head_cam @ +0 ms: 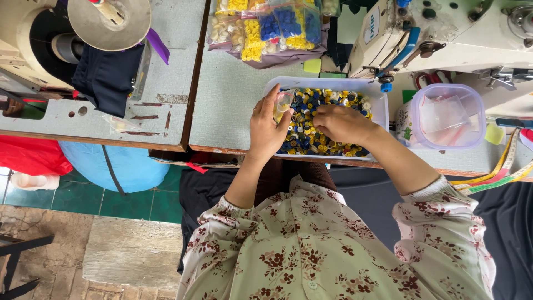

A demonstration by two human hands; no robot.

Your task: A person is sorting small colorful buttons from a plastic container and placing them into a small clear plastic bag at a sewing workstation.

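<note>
Buttons [311, 136], small round plastic ones in blue, yellow and white, fill the shallow white rectangular plastic tray [327, 83] that sits on the grey speckled counter [227, 105] in front of me, close to its near edge. Nearest to me are my floral sleeves, and my forearms reach out from them over the counter's wooden rim. My right hand [343, 123] lies palm down on the heap of buttons, its fingers curled in among them; whether they pinch one I cannot tell. My left hand [267, 130] rests at the tray's left end, its fingers [272, 100] pressed together around a small clear plastic bag [283, 103] held upright over the buttons.

Just right of the tray stands a clear lidded plastic box with a purple rim [447, 116], with thin clear packets inside. A yellow and green measuring tape [499, 172] trails off the counter's near right edge.

Farther off, above the tray, lie clear bags of sorted yellow, blue and pale buttons [266, 30]. To the far right sits a cream sewing machine [444, 33]. To the far left, on a second counter, a dark navy cloth [108, 75] hangs beside another machine [28, 39].
</note>
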